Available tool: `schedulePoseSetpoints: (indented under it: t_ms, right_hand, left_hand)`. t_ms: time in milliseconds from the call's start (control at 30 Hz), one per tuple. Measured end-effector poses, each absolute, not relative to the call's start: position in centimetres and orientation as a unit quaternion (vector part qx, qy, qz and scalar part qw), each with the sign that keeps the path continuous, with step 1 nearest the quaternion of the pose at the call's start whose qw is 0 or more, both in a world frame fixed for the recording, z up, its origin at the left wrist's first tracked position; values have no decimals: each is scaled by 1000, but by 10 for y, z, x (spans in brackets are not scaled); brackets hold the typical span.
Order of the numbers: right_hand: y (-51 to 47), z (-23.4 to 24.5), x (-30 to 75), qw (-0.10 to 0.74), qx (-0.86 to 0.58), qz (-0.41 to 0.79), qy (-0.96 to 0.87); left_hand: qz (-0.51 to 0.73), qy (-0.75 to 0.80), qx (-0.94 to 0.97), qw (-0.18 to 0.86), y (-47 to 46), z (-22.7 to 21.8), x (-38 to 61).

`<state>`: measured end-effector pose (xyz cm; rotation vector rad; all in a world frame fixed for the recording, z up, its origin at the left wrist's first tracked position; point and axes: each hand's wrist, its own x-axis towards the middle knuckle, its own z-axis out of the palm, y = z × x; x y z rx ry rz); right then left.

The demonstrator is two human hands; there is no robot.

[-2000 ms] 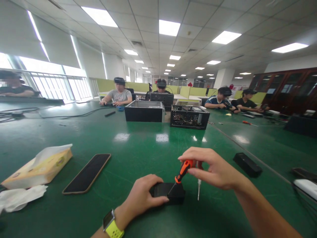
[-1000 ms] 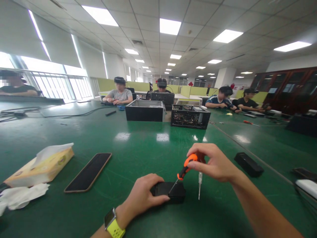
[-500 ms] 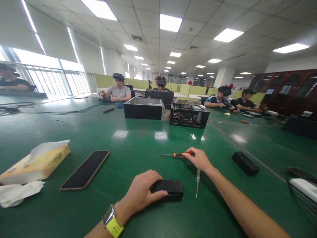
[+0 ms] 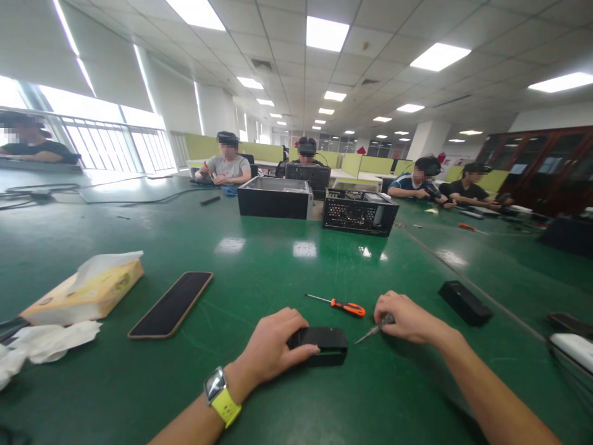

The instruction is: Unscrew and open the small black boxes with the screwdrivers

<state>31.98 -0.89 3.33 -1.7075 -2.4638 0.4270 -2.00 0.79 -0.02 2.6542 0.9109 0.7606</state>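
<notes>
My left hand, with a watch on its wrist, is closed round the left end of a small black box on the green table. A narrow gap shows along the box's near side. In my right hand I grip a thin clear screwdriver; its tip points left toward the box without touching it, and my fingers partly hide its handle. Just left of that hand, an orange-and-black screwdriver lies loose on the table.
A phone and a tissue pack lie on the left. Another black block sits to the right. Two open metal computer cases stand farther back, with several people seated beyond.
My right hand has let go of the orange screwdriver and moved right and down. It now holds the clear screwdriver, turned from pointing at me to pointing left. My left hand stays on the box.
</notes>
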Motion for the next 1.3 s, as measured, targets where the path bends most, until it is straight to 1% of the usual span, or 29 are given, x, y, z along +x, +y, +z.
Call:
schedulePoseSetpoints:
  t_ms: [167, 333, 600, 833, 933, 1067, 1167, 1300]
  right_hand:
    - [-21, 49, 328, 63, -532, 243, -809]
    - [-29, 57, 319, 112, -496, 331, -795]
    - [-30, 62, 323, 143, -461, 349, -803]
    - [-30, 51, 295, 158, -439, 313, -828]
    - [-32, 52, 294, 159, -452, 342, -809]
    - [-33, 54, 304, 185, -473, 402, -762]
    - [-32, 51, 302, 186, -483, 383, -765]
    - [-33, 46, 290, 169, -490, 320, -793]
  left_hand:
    - [253, 307, 910, 114, 9, 2, -18]
    - [249, 304, 913, 107, 9, 3, -17]
    - [242, 312, 913, 103, 8, -1, -19]
    - [242, 308, 915, 99, 8, 4, -18]
    - [238, 310, 915, 101, 8, 2, -18]
    - [238, 314, 913, 104, 8, 1, -18]
    - [242, 316, 911, 103, 7, 3, -18]
    - [248, 317, 910, 101, 6, 5, -18]
